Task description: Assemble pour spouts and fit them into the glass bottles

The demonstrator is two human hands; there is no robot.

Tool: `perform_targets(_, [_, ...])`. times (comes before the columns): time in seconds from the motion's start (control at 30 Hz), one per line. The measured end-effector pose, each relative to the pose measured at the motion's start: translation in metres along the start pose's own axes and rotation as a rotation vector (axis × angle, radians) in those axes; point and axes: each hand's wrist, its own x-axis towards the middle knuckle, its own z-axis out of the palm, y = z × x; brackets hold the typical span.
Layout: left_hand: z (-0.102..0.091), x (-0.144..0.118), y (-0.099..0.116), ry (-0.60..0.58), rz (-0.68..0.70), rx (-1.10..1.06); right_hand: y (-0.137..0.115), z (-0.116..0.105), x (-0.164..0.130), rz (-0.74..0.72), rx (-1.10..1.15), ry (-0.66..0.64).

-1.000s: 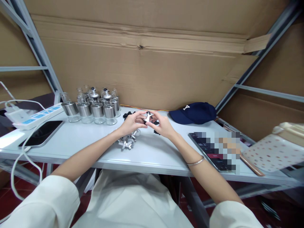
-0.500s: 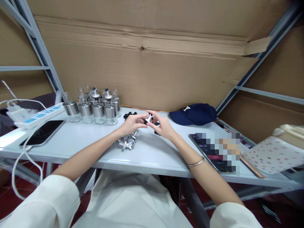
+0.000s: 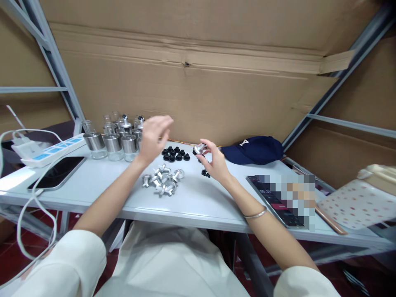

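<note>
My right hand (image 3: pixel 214 161) pinches a silver bottle pourer cap (image 3: pixel 199 148) with a black base, tilted above the table. My left hand (image 3: pixel 154 134) is raised in front of the rightmost bottles, its fingers stretched out and thumb apart, slightly blurred and holding nothing. Several glass bottles (image 3: pixel 113 142) with steel sleeves stand at the back left; two wear silver caps with black tips. Black stoppers (image 3: pixel 175 154) lie in a group between my hands. Nearer to me is a pile of silver pourer parts (image 3: pixel 162 179). Small black pieces (image 3: pixel 206 173) lie below my right hand.
A navy cap (image 3: pixel 253 150) lies at the back right. A phone (image 3: pixel 275 202), partly pixelated, and a spotted bag (image 3: pixel 359 202) are on the right. On the left are a dark phone (image 3: pixel 57 172), a power strip (image 3: pixel 55 152) and white cables. Cardboard (image 3: pixel 198 95) walls the back.
My hands have come apart. The left has let go of the pourer cap and moved up and left toward the bottles; the right keeps the cap, slightly shifted right.
</note>
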Motion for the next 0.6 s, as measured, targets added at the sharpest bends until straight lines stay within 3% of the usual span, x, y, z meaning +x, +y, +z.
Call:
perform_targets(0.1, [-0.029, 0.012, -0.030, 0.395, -0.221, 0.148, 0.000, 0.000, 0.000, -0.005, -0.003, 0.037])
perform_targets(0.17, [-0.042, 0.013, -0.052, 0.525, -0.365, 0.206, -0.001, -0.001, 0.000, -0.010, -0.014, 0.029])
perform_targets(0.23, [-0.050, 0.008, -0.073, 0.543, -0.488, 0.222, -0.002, -0.001, 0.000, -0.014, -0.025, 0.011])
perform_targets(0.37, [-0.052, -0.005, -0.102, 0.449, -0.675, 0.267, -0.003, -0.001, 0.000, -0.027, -0.031, 0.007])
perform_targets(0.5, [-0.053, -0.012, -0.113, 0.381, -0.788, 0.316, -0.003, -0.001, 0.000, -0.024, -0.042, 0.001])
perform_targets(0.6, [-0.059, -0.011, -0.110, 0.430, -0.804, 0.353, -0.004, -0.001, 0.001, -0.024, -0.044, -0.002])
